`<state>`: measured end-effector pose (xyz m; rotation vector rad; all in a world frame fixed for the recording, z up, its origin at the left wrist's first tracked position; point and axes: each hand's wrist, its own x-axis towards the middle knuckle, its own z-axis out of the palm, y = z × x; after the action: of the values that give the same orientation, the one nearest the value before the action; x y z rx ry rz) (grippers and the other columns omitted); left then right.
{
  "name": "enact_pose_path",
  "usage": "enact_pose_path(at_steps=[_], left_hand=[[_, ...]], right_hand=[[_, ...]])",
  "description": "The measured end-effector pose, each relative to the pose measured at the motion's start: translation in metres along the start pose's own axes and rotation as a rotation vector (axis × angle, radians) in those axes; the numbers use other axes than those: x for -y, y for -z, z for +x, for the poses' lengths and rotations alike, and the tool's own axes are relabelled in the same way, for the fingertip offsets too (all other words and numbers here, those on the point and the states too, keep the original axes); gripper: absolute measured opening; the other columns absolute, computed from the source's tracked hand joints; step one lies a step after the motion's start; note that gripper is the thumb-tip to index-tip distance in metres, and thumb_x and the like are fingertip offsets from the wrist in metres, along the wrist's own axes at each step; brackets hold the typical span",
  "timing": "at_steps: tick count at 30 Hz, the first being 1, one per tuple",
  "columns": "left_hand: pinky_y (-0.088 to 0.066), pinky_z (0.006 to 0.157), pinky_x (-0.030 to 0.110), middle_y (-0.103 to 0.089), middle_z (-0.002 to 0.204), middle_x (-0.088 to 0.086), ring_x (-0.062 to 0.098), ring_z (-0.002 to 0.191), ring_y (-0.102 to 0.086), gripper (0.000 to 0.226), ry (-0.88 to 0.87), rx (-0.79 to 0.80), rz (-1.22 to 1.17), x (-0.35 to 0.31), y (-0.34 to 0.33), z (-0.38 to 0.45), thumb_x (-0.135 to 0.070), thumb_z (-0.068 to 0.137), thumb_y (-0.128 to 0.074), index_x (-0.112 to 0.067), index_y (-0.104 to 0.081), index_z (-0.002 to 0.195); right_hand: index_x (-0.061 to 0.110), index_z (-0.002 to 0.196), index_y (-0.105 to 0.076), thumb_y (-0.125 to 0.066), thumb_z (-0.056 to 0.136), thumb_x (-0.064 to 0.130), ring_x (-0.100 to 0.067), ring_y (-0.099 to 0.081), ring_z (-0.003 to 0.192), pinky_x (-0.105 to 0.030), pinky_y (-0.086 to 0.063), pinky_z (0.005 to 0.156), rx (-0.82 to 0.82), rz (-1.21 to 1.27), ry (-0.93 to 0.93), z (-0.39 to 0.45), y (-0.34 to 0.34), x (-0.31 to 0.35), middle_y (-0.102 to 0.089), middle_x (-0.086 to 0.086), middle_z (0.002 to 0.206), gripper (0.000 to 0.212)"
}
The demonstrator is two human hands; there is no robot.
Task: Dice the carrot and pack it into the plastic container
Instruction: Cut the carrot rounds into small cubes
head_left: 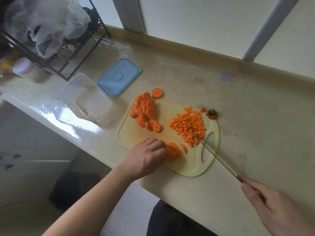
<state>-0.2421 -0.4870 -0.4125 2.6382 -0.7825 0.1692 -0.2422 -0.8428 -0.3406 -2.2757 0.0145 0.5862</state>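
Pale surface (255,116) carries a yellow cutting board (136,133), with the clear plastic container (83,96) left of it. Left hand (146,157) curls over stacked carrot slices (172,151); right hand (279,206) grips the knife (216,156), tip in the diced carrot (187,126).

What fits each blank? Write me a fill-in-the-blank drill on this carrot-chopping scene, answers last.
1. The right hand holds a thin steel ____ over the pale yellow plastic cutting board.
2. The clear plastic container holds ____ carrot.
3. The flat blue plastic lid lies ____ the container.
4. The left hand steadies a stack of carrot ____.

Answers: knife; no; beside; slices
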Motion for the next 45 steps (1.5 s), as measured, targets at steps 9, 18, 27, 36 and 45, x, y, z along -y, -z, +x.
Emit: enact_pose_path(at_steps=[9,18,27,36,45], left_hand=[[-0.043,0.11,0.046,-0.044,0.158,0.005,0.032,0.133,-0.048,0.055,-0.065,0.219,-0.047,0.005,0.005,0.023,-0.032,0.102,-0.046,-0.012,-0.045,0.152],[-0.051,0.075,0.04,-0.063,0.132,0.006,0.03,0.096,-0.059,0.036,-0.235,0.153,0.118,0.013,-0.003,0.029,-0.031,0.106,-0.048,-0.015,-0.065,0.134],[-0.058,0.062,0.036,-0.059,0.119,0.009,0.027,0.085,-0.064,0.037,0.144,0.016,-0.047,-0.007,-0.018,0.004,-0.036,0.105,-0.049,-0.01,-0.066,0.125],[-0.054,0.059,0.028,-0.06,0.111,0.003,0.022,0.071,-0.066,0.036,0.583,-0.217,-0.089,-0.064,-0.042,0.015,-0.042,0.092,-0.056,-0.017,-0.061,0.118],[-0.048,0.043,0.028,-0.058,0.084,0.004,0.023,0.056,-0.059,0.043,0.664,-0.275,-0.008,-0.067,-0.048,0.019,-0.049,0.087,-0.058,-0.01,-0.074,0.099]], right_hand=[[0.084,0.079,-0.045,-0.022,0.046,0.104,0.029,-0.052,0.081,0.007,-0.035,0.069,0.007,-0.005,-0.041,-0.001,0.002,0.009,-0.059,0.047,0.078,0.045],[0.08,0.08,-0.051,-0.029,0.054,0.097,0.02,-0.057,0.075,0.003,-0.039,0.068,0.008,0.035,-0.033,-0.006,0.001,0.018,-0.061,0.042,0.07,0.038],[0.052,0.094,-0.061,-0.049,0.083,0.05,0.017,-0.056,0.066,-0.001,-0.04,0.061,0.155,0.048,0.028,-0.006,-0.009,0.021,-0.056,0.036,0.056,0.017],[0.048,0.062,-0.06,-0.04,0.086,0.052,0.002,-0.053,0.05,-0.011,-0.037,0.051,0.243,0.068,0.041,0.01,-0.026,0.039,-0.053,0.018,0.045,0.031],[0.023,0.079,-0.056,-0.024,0.081,0.075,-0.006,-0.044,0.048,-0.027,-0.041,0.054,0.252,0.025,0.119,0.011,-0.04,0.044,-0.043,0.003,0.05,0.061]])
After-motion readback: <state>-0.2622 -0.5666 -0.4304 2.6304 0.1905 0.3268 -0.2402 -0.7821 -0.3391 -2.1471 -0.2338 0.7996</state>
